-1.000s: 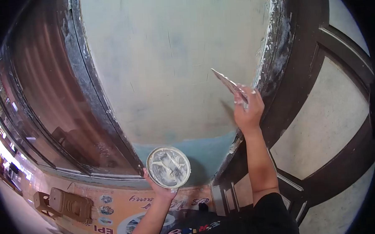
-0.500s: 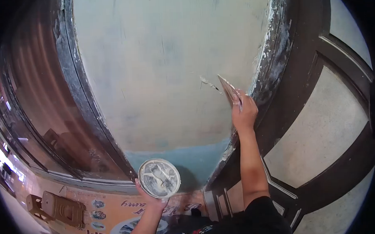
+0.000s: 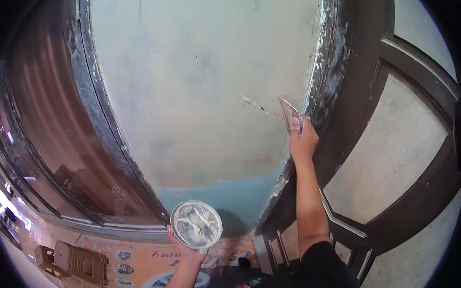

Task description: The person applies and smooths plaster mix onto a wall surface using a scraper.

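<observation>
My right hand (image 3: pixel 303 140) grips a flat putty knife (image 3: pixel 286 112), its blade pointing up and left close to the pale wall (image 3: pixel 199 130). Left of the blade, a short streak of whitish putty (image 3: pixel 253 103) with a dark spot at its lower end marks the wall. Low in the view, my left hand (image 3: pixel 188 251) holds a round container (image 3: pixel 196 225) from below, fingers at its rim. White putty is smeared over the inside of this container.
A dark, paint-flecked frame (image 3: pixel 325 62) borders the wall on the right, beside a panelled door (image 3: pixel 390 147). To the left are another worn frame (image 3: pixel 97 103) and brown glazing (image 3: pixel 49 105). Brown plastic stools (image 3: pixel 80 261) stand at lower left near an orange printed banner (image 3: pixel 143 261).
My right hand has drawn the putty knife a little to the right, away from the putty streak, and its blade is turned more upright. My left hand still holds the container.
</observation>
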The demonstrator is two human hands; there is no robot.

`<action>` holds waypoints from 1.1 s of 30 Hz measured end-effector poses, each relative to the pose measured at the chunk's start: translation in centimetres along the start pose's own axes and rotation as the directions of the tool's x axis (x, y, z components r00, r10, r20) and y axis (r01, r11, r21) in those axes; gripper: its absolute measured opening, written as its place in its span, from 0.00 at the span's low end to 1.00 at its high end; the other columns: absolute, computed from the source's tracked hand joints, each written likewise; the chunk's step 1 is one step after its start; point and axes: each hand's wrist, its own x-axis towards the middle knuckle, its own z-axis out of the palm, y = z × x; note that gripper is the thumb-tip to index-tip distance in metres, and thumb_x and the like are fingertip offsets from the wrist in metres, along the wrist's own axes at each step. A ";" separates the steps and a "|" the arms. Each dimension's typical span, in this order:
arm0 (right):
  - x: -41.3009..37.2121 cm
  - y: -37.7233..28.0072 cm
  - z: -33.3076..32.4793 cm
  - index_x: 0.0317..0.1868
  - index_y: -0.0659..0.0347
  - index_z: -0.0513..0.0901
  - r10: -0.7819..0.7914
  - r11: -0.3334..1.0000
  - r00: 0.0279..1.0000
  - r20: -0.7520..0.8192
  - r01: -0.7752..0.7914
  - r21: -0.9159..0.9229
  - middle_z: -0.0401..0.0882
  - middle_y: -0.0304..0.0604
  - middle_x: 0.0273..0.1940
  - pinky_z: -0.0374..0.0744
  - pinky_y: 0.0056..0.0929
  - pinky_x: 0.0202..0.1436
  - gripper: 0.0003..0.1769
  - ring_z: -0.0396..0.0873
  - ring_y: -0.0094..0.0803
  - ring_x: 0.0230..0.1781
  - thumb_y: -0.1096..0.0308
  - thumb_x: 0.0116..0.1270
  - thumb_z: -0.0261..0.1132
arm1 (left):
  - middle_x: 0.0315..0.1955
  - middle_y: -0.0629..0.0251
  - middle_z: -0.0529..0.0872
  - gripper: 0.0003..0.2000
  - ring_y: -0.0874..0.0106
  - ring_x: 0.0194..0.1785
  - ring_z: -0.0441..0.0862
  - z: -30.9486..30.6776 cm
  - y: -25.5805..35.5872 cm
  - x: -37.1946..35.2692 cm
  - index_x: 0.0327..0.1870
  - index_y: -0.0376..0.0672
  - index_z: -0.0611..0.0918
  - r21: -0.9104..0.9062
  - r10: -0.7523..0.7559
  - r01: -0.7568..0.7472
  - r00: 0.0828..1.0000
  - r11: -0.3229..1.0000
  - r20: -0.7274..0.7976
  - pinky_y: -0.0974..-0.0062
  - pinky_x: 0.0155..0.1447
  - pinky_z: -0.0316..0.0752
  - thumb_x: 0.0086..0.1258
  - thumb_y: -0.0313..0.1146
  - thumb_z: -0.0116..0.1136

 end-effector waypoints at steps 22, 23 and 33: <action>29.0 -11.2 -4.1 0.51 0.46 0.85 -0.611 0.791 0.721 -0.326 0.562 -0.239 0.83 0.40 0.34 0.78 0.38 0.37 0.13 0.80 0.42 0.34 0.61 0.66 0.64 | 0.65 0.62 0.71 0.41 0.55 0.65 0.69 3.6 -0.4 1.0 0.67 0.52 0.69 0.013 0.002 -0.003 0.995 1.000 0.100 0.48 0.65 0.66 0.60 0.72 0.44; 31.1 -12.0 -4.4 0.51 0.45 0.85 -0.634 0.773 0.697 -0.334 0.572 -0.275 0.82 0.39 0.32 0.78 0.39 0.38 0.13 0.80 0.42 0.34 0.59 0.67 0.63 | 0.65 0.62 0.71 0.41 0.55 0.65 0.69 4.0 -0.5 0.7 0.67 0.52 0.69 0.028 0.027 -0.030 0.994 0.999 0.109 0.47 0.65 0.66 0.60 0.72 0.44; 50.5 -21.9 -0.6 0.48 0.46 0.86 -0.651 0.759 0.697 -0.300 0.607 -0.237 0.84 0.49 0.43 0.79 0.42 0.48 0.13 0.82 0.47 0.45 0.63 0.67 0.58 | 0.68 0.62 0.66 0.41 0.54 0.69 0.65 8.4 -1.3 3.9 0.69 0.53 0.67 0.146 0.255 -0.274 0.958 0.951 0.133 0.46 0.68 0.63 0.61 0.72 0.40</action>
